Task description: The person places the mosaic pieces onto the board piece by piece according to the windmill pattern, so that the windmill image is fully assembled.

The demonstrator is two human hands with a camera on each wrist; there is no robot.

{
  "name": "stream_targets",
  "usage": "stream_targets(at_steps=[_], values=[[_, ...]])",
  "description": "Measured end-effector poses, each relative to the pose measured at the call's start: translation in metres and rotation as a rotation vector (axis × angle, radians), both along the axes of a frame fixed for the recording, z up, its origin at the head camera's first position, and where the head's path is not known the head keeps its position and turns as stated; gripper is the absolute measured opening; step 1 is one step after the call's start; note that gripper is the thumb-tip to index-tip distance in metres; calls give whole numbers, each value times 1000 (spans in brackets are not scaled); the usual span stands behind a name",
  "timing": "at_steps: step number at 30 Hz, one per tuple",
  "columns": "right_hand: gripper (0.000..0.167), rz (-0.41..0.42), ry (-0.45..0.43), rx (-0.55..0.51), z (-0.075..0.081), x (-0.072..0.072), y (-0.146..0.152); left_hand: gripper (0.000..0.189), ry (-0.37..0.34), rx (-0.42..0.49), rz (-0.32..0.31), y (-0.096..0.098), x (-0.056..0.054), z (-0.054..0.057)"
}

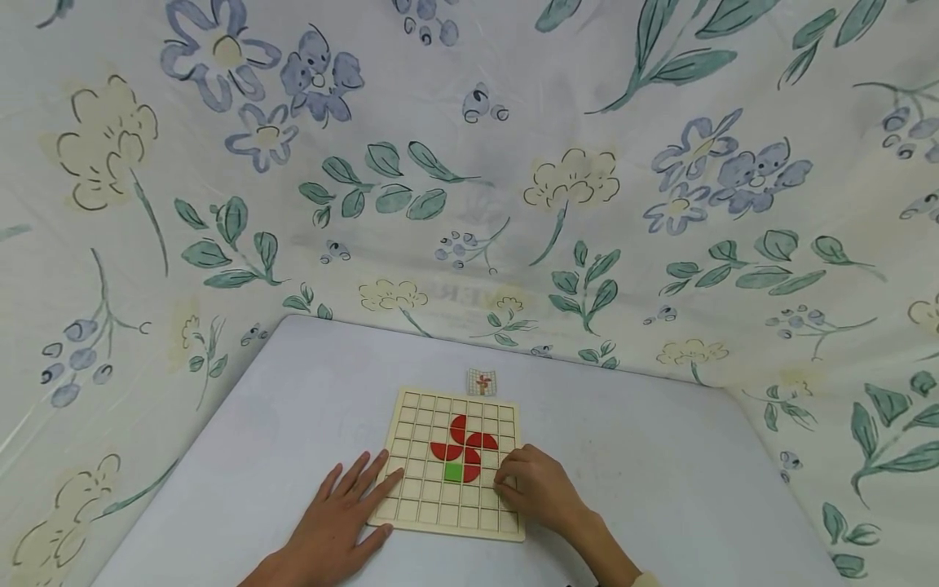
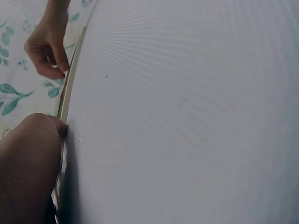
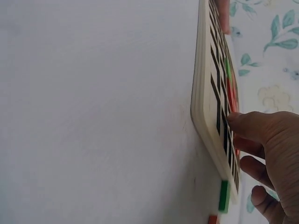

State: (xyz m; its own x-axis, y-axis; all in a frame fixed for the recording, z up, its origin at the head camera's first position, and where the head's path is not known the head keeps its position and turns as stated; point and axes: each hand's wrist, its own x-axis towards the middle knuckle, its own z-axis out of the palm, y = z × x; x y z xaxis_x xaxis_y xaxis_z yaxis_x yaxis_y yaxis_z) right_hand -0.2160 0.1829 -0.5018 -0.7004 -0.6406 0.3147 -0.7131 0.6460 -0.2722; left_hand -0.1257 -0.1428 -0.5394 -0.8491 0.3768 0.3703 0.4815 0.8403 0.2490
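Note:
A pale wooden grid board point(image 1: 429, 514) lies on the table, bearing a pinwheel of red rounded pieces point(image 1: 460, 430) and a green square point(image 1: 454, 473). Fingers spread, my left hand point(image 1: 337, 518) rests along the board's left edge, its thumb by the near corner. Over the right edge is my right hand point(image 1: 539, 489), fingers curled and thumb low over the grid; whether a piece sits between the fingertips cannot be seen. In the right wrist view, a green block point(image 3: 224, 196) and part of a red block point(image 3: 213, 219) show beside the board, below that hand.
Beyond the board's far edge lies a small picture card point(image 1: 481, 382) with a pinwheel on a grid. The white table point(image 1: 660, 456) extends around the board. A floral-patterned sheet point(image 1: 477, 204) hangs behind the table and at both sides.

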Motion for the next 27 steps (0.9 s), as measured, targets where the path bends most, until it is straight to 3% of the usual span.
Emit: stream_targets(at_steps=[13,22,27], values=[[16,-112,1,-39,0,7,31,66,-57,12,15,1,0,0],[15,-200,-9,59,0,16,54,66,-55,3,14,2,-1,0],[18,-230,-18,36,1,21,67,66,-54,-2,11,1,-1,0]])
